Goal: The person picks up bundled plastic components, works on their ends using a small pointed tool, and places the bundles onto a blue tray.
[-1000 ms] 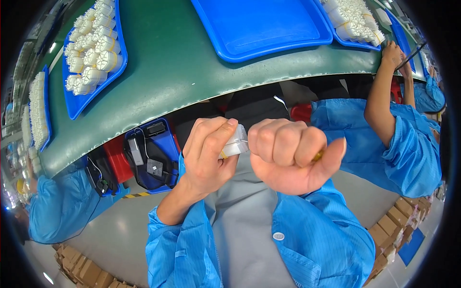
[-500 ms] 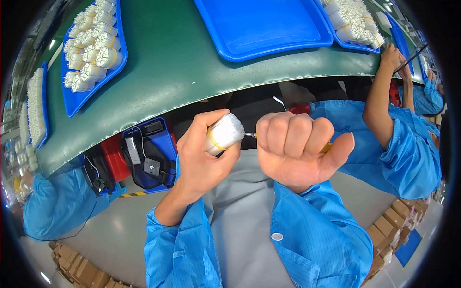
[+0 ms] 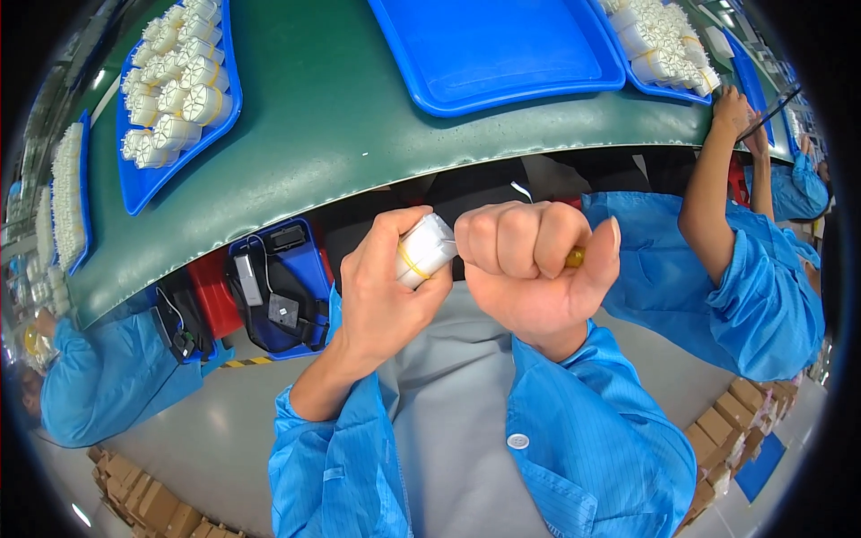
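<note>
My left hand (image 3: 386, 273) is wrapped round a white plastic cylinder (image 3: 425, 251) with a yellow rubber band about it. The cylinder is tilted, its end facing my other hand. My right hand (image 3: 534, 264) is closed in a fist round a screwdriver, whose yellow handle (image 3: 575, 258) shows only at its butt by the thumb. A short bit of its metal shaft runs from the fist to the cylinder's end; the tip is hidden. Both hands are held in front of my body, off the table's near edge.
A green table (image 3: 296, 134) bears a blue tray (image 3: 502, 90), a left tray (image 3: 134, 193) of banded white cylinders and another at right. Below the edge, a blue bin (image 3: 309, 336) holds dark bags and devices. Co-workers in blue sit on both sides; cardboard boxes (image 3: 148, 502) stand behind.
My right fist has moved left, closer to the cylinder, so less of the screwdriver's shaft shows. The cylinder has shifted slightly right. The person at far left has leaned.
</note>
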A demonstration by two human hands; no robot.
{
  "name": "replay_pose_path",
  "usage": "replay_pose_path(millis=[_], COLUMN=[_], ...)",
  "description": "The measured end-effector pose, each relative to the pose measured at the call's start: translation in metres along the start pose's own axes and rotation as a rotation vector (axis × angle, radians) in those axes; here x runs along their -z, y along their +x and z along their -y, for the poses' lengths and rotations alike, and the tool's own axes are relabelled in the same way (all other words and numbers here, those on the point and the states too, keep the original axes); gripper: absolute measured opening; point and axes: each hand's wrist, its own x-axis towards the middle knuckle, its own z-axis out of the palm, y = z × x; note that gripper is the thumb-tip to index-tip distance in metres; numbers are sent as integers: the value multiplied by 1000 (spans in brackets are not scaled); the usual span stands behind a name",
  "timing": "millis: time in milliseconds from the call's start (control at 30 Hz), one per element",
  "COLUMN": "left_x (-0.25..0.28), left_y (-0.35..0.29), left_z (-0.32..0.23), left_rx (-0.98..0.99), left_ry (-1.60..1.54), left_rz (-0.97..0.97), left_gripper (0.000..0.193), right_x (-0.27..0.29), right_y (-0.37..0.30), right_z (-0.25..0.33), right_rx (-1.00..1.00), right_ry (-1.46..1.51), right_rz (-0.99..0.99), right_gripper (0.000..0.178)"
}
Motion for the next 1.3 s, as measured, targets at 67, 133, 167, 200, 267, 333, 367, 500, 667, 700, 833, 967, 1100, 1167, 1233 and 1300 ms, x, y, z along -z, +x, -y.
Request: replay_pose_path(millis=[67, 133, 167, 200, 267, 333, 367, 500, 667, 700, 833, 967, 1100, 1167, 1233, 1300], left_x=[-4, -4, -3, 0, 7, 10, 10, 12, 11, 11, 6, 4, 7, 6, 5, 5], left_y=[-2, -1, 0, 0, 1, 1, 1, 0, -2, -1, -2, 3, 2, 1, 0, 0], left_z=[5, 10, 12, 11, 4, 0, -1, -3, -4, -3, 5, 7, 7, 4, 7, 7], left_rx=[-7, 20, 47, 46, 413, 420, 427, 437, 350, 350, 314, 340, 329, 300, 270, 240], left_ry=[-49, -171, -293, -294, -534, -532, -531, -539, -489, -489, -417, -611, -798, -1006, -1025, -1045], left_rz=[-39, -6, 27, 29, 142, 150, 158, 164, 176, 175, 191, 207, 274, 244, 261, 279], left_gripper=[42, 40, 37, 37, 34, 36, 37, 39, 40, 40, 40, 41, 46, 52, 53, 54], right_x=[0, -2, -4, -5, -3, -2, -1, -3, -3, -4, 9, 3, 5, 7, 10, 9], right_y=[4, 7, 8, 7, 7, 6, 5, 2, 2, 2, 1, 9, 9, 9, 8, 9], right_z=[-1, -1, 1, 5, 11, 13, 13, 6, 1, 0, -6, 3, 19, 24, 26, 26], right_rx=[-24, -52, -52, 6, 80, 67, 55, 46, 47, 55, -30, -88, 5, 52, 49, 49], right_ry=[55, 140, 141, 93, 22, 19, 14, 39, 19, 21, 80, 186, 177, 150, 131, 129], right_rz=[-35, -112, -112, -98, -53, -34, -14, -12, 10, 13, 43, -60, -52, -45, -38, -36], right_gripper=[57, 57, 57, 57, 58, 58, 58, 57, 54, 53, 51, 51, 53, 54, 55, 55])
